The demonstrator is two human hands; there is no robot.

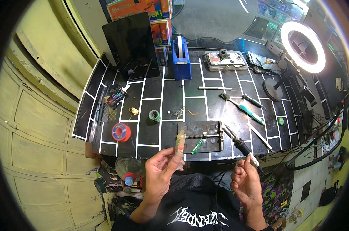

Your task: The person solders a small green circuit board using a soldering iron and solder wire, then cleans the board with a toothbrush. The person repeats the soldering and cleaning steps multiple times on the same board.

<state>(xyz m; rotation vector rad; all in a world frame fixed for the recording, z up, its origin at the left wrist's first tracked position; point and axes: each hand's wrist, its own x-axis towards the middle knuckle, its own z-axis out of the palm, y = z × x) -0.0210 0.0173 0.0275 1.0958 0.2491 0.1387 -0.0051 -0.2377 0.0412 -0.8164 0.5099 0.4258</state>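
Observation:
My left hand [161,169] is closed around a small translucent syringe [179,144] with yellowish contents, held upright at the table's front edge. My right hand [246,183] is at the lower right, its fingers curled in and its thumb pointing up; whatever may be in them is hidden. Just beyond that thumb, a soldering iron [241,147] with a black grip slants over the table edge, its tip pointing away to the left. Between the hands lies a black board holder [209,127] with a metal rod, and a small green circuit board [198,146] sits at its near side.
On the black table are a red solder spool [121,132], a green jar [154,116], a teal brush [245,109], a white-handled pen tool [214,88] and tweezers [259,136]. Behind stand a blue tape dispenser [182,65], a dark tablet [130,44] and a lit ring lamp [285,34].

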